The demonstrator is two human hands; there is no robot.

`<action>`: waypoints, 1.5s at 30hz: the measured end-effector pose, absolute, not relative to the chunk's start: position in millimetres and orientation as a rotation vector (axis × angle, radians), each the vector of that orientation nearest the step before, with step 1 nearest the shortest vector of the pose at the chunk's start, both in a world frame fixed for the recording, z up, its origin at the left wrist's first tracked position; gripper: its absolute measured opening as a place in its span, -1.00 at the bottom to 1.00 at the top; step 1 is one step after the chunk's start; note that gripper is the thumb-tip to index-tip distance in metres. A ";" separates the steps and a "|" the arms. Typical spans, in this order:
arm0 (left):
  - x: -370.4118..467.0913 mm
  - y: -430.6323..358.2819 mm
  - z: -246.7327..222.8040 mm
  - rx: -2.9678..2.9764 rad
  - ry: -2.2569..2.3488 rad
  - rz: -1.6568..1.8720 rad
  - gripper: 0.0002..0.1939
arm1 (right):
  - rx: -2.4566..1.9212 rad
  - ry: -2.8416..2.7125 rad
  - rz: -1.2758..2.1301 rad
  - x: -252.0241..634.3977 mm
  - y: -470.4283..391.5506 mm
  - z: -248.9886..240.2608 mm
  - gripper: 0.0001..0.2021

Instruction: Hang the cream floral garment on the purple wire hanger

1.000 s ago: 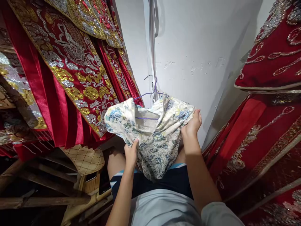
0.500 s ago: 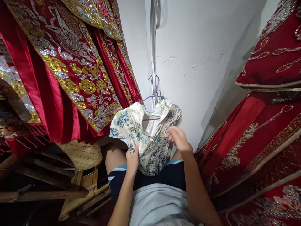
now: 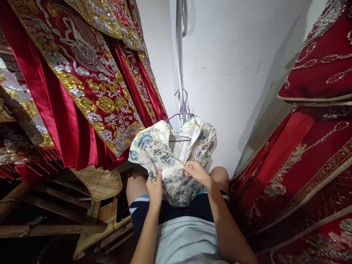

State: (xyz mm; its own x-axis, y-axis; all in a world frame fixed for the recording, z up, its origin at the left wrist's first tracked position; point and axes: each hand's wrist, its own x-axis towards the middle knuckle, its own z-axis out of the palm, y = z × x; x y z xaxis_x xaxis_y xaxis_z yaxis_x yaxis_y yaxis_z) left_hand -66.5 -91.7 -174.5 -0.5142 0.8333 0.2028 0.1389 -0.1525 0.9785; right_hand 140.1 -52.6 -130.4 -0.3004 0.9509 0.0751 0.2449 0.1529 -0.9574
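Note:
A white short-sleeved blouse [image 3: 172, 176] with blue and yellow flowers hangs on a purple hanger [image 3: 184, 104] over my lap. Its neckline gapes, showing the hanger's lower bar inside. My left hand [image 3: 155, 187] grips the blouse's side, thumb on top and the other fingers hidden behind the cloth. With fingertips pinched together, my right hand [image 3: 196, 172] holds the front edge of the blouse just below the neck opening.
Red embroidered garments with gold and silver sequins [image 3: 106, 104] hang at the left, and beaded red garments [image 3: 291, 157] at the right. A bamboo chair [image 3: 90, 234] stands lower left. Behind the blouse is a white wall [image 3: 220, 73] with a vertical strip [image 3: 178, 55].
My right hand has moved left and down from beside the blouse and now pinches its front edge. The blouse's right side is spread slightly wider. My left hand keeps its grip.

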 end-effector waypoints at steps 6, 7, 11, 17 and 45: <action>-61.0 -94.6 -176.6 1.473 1.757 2.160 -0.57 | -1.143 -1.670 1.275 140.3 -56.3 -131.6 -0.82; -51.8 -95.3 -177.3 1.619 1.691 2.074 -0.63 | -1.147 -1.666 1.280 138.2 -57.2 -131.0 -0.83; -13.4 -92.5 -177.1 1.797 1.398 1.735 -0.75 | -1.115 -1.674 1.374 131.1 -61.6 -128.5 -0.88; -5.5 -84.8 -171.8 1.790 1.226 1.595 -0.94 | -0.990 -1.407 1.350 130.3 -67.1 -117.5 -0.83; -9.2 -37.7 28.5 2.594 1.043 1.661 -0.83 | -0.733 -1.300 0.806 134.7 -39.7 -1.4 -0.80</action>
State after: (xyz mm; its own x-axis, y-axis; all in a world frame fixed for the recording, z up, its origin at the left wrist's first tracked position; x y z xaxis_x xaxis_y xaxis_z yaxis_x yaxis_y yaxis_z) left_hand -9.2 -37.7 28.5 0.2749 0.4536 0.8477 0.5664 -0.7889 0.2384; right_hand 134.7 -39.7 -1.4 0.0848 0.8441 0.5294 -0.0987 0.5358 -0.8386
